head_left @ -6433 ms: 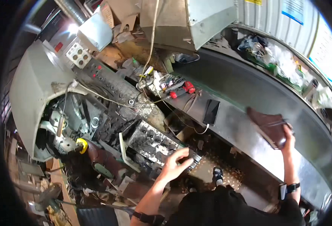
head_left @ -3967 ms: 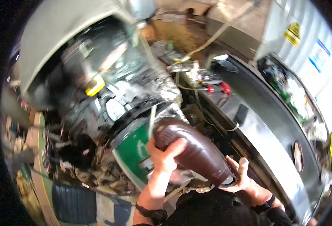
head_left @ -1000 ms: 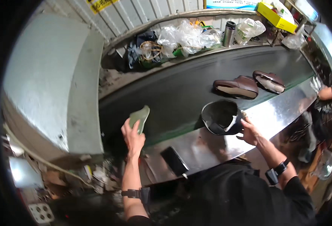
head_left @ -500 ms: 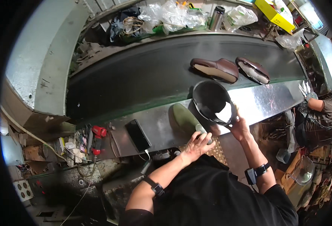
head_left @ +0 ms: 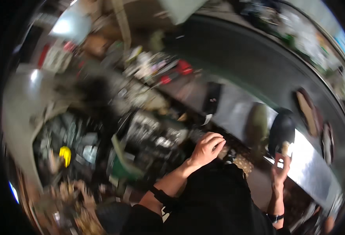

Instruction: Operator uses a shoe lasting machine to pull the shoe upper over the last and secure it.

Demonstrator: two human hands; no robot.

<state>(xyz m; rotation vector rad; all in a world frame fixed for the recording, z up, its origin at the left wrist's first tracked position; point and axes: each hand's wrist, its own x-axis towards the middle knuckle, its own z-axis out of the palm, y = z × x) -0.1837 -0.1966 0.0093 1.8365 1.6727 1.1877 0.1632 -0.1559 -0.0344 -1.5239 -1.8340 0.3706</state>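
1. head view: left hand [head_left: 207, 151], half curled, holds nothing visible; right hand [head_left: 281, 168] meets the near end of a dark, rounded piece [head_left: 282, 127] over the shiny metal bench [head_left: 233, 117]; blur hides its grip.
2. the piece is probably light, semi-stiff, best held by that end.
3. beside it, a smooth green form [head_left: 257, 123] looks hard, perhaps slippery.

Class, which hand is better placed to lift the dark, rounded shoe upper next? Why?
Likely the right hand: it is at the near end of the dark upper; the left hand is farther off.
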